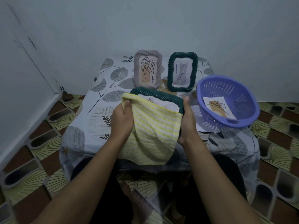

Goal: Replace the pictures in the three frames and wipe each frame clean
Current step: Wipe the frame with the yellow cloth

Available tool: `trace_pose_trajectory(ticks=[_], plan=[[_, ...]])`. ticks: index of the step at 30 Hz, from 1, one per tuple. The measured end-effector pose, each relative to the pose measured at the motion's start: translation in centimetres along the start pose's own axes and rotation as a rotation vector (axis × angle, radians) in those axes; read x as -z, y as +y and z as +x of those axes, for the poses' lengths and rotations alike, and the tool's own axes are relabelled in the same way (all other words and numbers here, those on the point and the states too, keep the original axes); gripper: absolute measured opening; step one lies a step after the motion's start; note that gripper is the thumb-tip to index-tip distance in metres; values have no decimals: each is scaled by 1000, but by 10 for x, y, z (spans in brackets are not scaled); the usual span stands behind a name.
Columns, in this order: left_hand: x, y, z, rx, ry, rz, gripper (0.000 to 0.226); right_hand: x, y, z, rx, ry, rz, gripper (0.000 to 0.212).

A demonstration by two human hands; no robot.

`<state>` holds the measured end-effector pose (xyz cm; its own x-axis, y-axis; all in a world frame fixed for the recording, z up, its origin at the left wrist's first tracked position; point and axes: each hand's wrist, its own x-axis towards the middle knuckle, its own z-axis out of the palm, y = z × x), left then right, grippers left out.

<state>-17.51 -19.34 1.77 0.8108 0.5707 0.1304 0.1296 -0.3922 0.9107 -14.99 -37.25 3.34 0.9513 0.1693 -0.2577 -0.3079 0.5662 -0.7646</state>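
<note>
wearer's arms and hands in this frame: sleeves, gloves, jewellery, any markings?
Left hand and right hand are bare: no gloves, rings, watch or bracelets visible. The forearms are uncovered down to the bottom edge of the picture, with no sleeves in view. I can make out no tattoos or markings, though the light is dim.

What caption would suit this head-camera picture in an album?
Left hand holds a yellow-striped cloth over a dark green frame gripped by the right hand; a grey frame and purple colander stand nearby.
</note>
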Motion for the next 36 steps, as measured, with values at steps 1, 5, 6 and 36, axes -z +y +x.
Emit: trace_pose_trajectory(ticks=[1, 5, 6, 36], plan=[[1, 0, -2, -23, -25, 4, 45, 0, -1, 0, 69, 52, -45, 52], [5, 3, -3, -75, 1, 25, 46, 0, -4, 0, 343, 107, -210, 36], [5, 4, -3, -65, 19, 36, 50, -1, -3, -1, 351, 83, -219, 36], [14, -3, 13, -281, -68, 658, 74, -27, 7, -6, 476, 22, -562, 42]])
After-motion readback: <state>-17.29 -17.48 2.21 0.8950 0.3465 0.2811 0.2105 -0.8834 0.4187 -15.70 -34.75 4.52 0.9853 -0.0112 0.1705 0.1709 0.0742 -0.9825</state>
